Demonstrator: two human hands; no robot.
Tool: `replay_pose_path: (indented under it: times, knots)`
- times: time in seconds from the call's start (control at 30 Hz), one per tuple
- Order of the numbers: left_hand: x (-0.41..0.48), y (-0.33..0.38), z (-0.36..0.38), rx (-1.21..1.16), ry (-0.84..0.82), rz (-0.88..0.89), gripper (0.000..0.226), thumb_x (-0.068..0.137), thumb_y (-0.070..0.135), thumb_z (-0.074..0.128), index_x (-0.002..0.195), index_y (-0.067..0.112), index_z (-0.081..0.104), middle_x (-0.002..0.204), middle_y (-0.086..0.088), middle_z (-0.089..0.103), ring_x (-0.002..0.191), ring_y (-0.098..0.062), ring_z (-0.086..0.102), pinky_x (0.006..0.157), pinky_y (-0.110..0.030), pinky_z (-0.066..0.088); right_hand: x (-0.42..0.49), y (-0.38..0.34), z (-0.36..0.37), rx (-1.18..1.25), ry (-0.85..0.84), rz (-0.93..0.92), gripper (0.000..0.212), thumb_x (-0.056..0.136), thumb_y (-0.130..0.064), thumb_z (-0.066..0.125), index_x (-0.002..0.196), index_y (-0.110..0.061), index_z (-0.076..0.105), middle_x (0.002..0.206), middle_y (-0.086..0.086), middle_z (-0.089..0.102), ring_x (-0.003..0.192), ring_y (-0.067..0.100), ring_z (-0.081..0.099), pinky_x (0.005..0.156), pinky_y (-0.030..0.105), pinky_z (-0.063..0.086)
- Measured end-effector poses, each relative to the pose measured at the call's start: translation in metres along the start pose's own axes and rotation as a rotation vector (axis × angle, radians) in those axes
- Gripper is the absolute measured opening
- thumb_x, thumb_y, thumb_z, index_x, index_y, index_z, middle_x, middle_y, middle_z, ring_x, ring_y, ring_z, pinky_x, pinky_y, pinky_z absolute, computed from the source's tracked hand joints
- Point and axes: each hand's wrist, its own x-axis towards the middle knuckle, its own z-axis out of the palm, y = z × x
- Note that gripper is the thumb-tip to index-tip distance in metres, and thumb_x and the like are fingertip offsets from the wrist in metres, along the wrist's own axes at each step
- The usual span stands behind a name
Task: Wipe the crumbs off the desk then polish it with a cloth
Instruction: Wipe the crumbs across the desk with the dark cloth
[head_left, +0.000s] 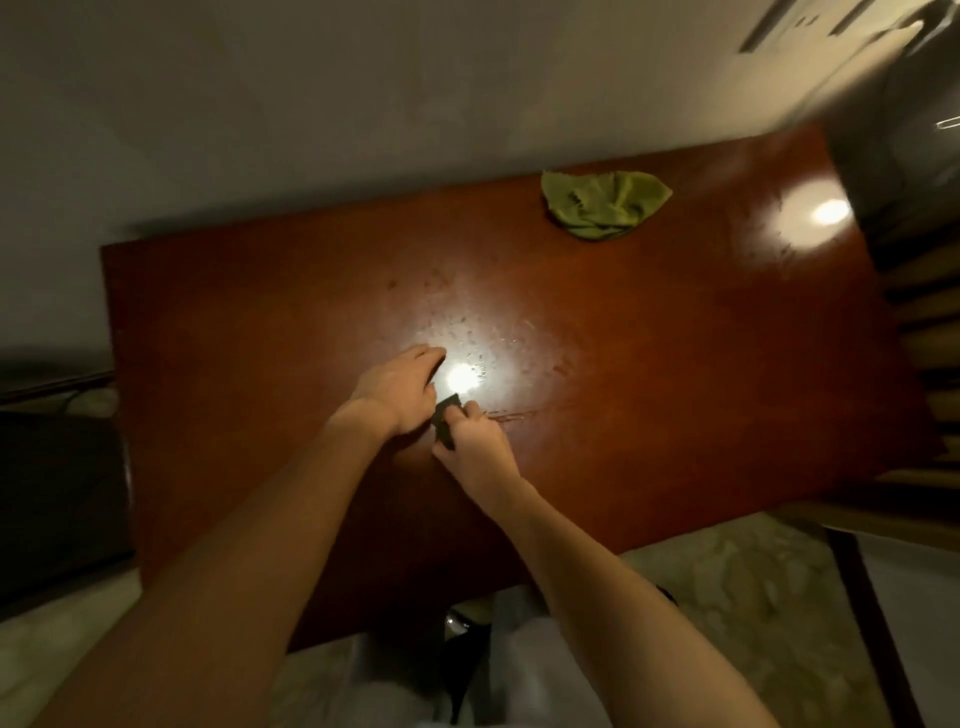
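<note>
My right hand (475, 441) pinches a small dark stiff scraper (445, 418); my left hand (402, 387) lies cupped beside it, mid-desk. The crumpled green cloth (605, 204) near the far edge of the glossy red-brown wooden desk (701, 364) looks soft and light, so I would grab it by its bunched middle.

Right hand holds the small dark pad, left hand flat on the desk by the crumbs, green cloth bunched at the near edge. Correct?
Not quite: the green cloth lies bunched at the far edge of the desk, as the head view shows. The rest holds: right hand holds the dark pad, left hand by the crumbs.

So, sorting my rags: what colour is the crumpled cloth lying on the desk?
Green, an olive-lime shade: the crumpled green cloth, clearest in the head view.
</note>
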Motion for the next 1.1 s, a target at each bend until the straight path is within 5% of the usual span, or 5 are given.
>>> replay_pose_path:
  times: [0.33, 0.57, 0.73, 0.9, 1.1]
  knots:
    - [0.002, -0.002, -0.017, -0.077, 0.032, -0.102, 0.063, 0.102, 0.013, 0.052, 0.159, 0.030, 0.034, 0.160, 0.005, 0.043, 0.143, -0.023, 0.047, 0.120, -0.046, 0.039, 0.022, 0.054, -0.055, 0.244, 0.064, 0.073, 0.025, 0.096, -0.025, 0.068, 0.120, -0.016, 0.064, 0.113, -0.006, 0.056, 0.091, 0.008, 0.058, 0.082, 0.021, 0.053]
    - [-0.002, 0.010, -0.018, -0.203, 0.071, -0.272, 0.056, 0.103, 0.012, 0.051, 0.156, 0.027, 0.040, 0.154, 0.000, 0.047, 0.139, -0.025, 0.049, 0.118, -0.048, 0.042, 0.081, 0.137, -0.146, 0.118, 0.328, 0.115, 0.028, 0.097, -0.025, 0.067, 0.118, -0.008, 0.064, 0.108, 0.003, 0.052, 0.096, 0.020, 0.052, 0.092, 0.037, 0.046]
    - [-0.023, -0.001, -0.001, -0.203, 0.043, -0.415, 0.062, 0.102, 0.013, 0.055, 0.159, 0.030, 0.035, 0.152, 0.000, 0.036, 0.131, -0.022, 0.047, 0.111, -0.041, 0.049, 0.105, 0.139, -0.145, 0.077, 0.228, 0.130, 0.035, 0.100, -0.028, 0.063, 0.127, -0.007, 0.058, 0.122, 0.013, 0.050, 0.106, 0.035, 0.057, 0.100, 0.043, 0.045]
    - [-0.037, -0.005, 0.008, -0.205, -0.001, -0.451, 0.074, 0.101, 0.014, 0.057, 0.163, 0.037, 0.024, 0.167, 0.005, 0.014, 0.141, -0.023, 0.033, 0.116, -0.040, 0.043, 0.097, 0.103, -0.125, 0.033, 0.091, -0.055, 0.035, 0.097, -0.022, 0.069, 0.127, -0.004, 0.062, 0.121, 0.010, 0.056, 0.100, 0.021, 0.056, 0.094, 0.028, 0.048]
    - [-0.041, -0.008, 0.007, -0.187, -0.015, -0.403, 0.073, 0.099, 0.012, 0.051, 0.163, 0.038, 0.025, 0.173, 0.008, 0.011, 0.154, -0.025, 0.022, 0.126, -0.049, 0.029, 0.048, 0.038, -0.056, -0.083, -0.184, -0.261, 0.036, 0.098, -0.027, 0.068, 0.129, -0.013, 0.056, 0.127, 0.004, 0.053, 0.103, 0.020, 0.062, 0.098, 0.037, 0.058]
